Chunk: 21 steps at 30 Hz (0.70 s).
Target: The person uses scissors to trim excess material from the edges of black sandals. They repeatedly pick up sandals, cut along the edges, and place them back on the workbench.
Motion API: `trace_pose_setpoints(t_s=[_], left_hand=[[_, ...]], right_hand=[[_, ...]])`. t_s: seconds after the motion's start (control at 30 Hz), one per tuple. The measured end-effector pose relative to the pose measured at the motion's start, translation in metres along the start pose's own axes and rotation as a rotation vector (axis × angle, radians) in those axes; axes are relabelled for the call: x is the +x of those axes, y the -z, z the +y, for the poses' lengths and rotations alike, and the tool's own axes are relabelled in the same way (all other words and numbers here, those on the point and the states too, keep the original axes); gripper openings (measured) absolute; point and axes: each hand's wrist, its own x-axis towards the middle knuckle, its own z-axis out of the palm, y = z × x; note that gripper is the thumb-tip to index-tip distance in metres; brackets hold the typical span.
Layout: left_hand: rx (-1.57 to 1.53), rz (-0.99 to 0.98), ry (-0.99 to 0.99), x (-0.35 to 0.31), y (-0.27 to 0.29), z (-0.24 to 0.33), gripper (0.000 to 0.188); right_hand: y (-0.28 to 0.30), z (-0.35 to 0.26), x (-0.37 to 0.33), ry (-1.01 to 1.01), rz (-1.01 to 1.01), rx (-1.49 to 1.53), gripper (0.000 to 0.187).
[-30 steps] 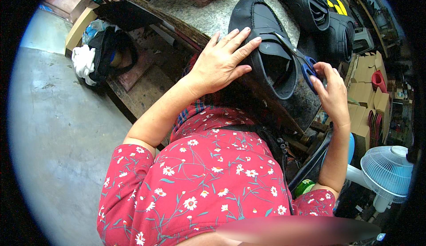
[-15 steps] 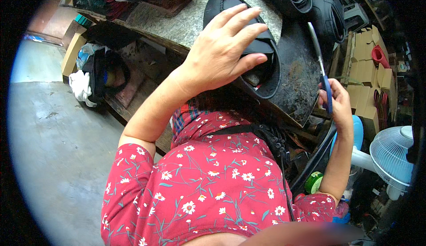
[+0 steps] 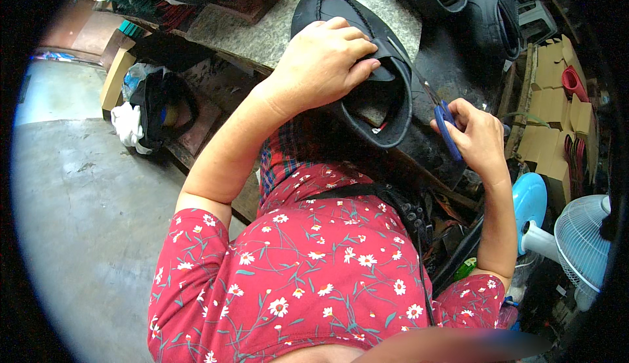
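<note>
A black leather shoe upper point(image 3: 335, 2), with a braided seam round its toe and a strap across the instep, lies on a pale stone slab point(image 3: 252, 38). My left hand point(image 3: 324, 61) rests on it, fingers curled and thumb pressed in, gripping the strap area; the fingers partly hide what they pinch. In my right hand point(image 3: 481, 137) is a pair of scissors with blue handles point(image 3: 447, 130). Their blades reach over the right side of the shoe upper, tips near the strap. Whether the blades touch the leather I cannot tell.
More black shoe uppers point(image 3: 493, 21) stand at the back right. Cardboard boxes point(image 3: 549, 104) and a red roll point(image 3: 574, 82) are to the right, above a blue-and-white fan point(image 3: 583, 238). A black bag point(image 3: 152, 114) with white cloth hangs at the left.
My right hand has brought the scissors leftward, their blades swinging from upright to across the shoe upper. My left hand's spread fingers have curled closed on the strap area.
</note>
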Motion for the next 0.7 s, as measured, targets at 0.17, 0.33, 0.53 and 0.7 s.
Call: trace_pose_setpoints(t_s=[0.17, 0.33, 0.53, 0.7], left_hand=[[-0.128, 0.077, 0.049, -0.015, 0.002, -0.013, 0.033], [-0.130, -0.186, 0.186, -0.040, 0.001, -0.059, 0.055], [0.166, 0.113, 0.288, -0.046, -0.001, -0.071, 0.054], [-0.256, -0.105, -0.052, -0.012, -0.002, -0.067, 0.052]], right_hand=[[-0.011, 0.022, -0.001, -0.100, 0.004, 0.108, 0.039], [-0.025, 0.040, -0.005, -0.179, -0.069, 0.133, 0.037], [-0.034, 0.049, -0.005, -0.210, -0.042, 0.236, 0.035], [-0.039, 0.055, -0.004, -0.247, -0.029, 0.273, 0.032]])
